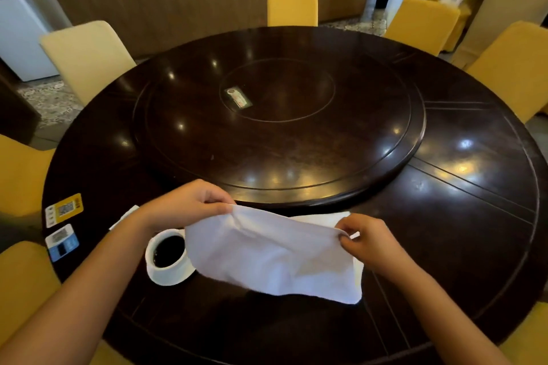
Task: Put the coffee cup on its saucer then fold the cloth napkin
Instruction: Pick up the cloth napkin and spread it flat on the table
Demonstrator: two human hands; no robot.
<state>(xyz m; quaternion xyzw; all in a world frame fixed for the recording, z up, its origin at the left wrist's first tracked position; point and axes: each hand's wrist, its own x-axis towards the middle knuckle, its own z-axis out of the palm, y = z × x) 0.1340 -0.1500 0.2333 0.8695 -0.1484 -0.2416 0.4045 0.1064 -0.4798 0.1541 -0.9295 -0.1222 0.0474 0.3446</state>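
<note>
A white cloth napkin (272,255) hangs spread between my hands above the near part of the dark round table (444,216). My left hand (186,204) pinches its far left corner, and my right hand (367,240) pinches the far right corner. The napkin's lower edge droops toward the tabletop. Left of it stands a white coffee cup (167,252) filled with dark coffee, resting on its white saucer (166,278). The napkin's left edge hides the cup's right side.
A raised turntable (278,133) fills the table's middle, with a small card (238,97) on it. Two sticker cards (63,210) lie at the table's left edge. A white strip (123,218) shows behind my left wrist. Yellow chairs (292,7) ring the table.
</note>
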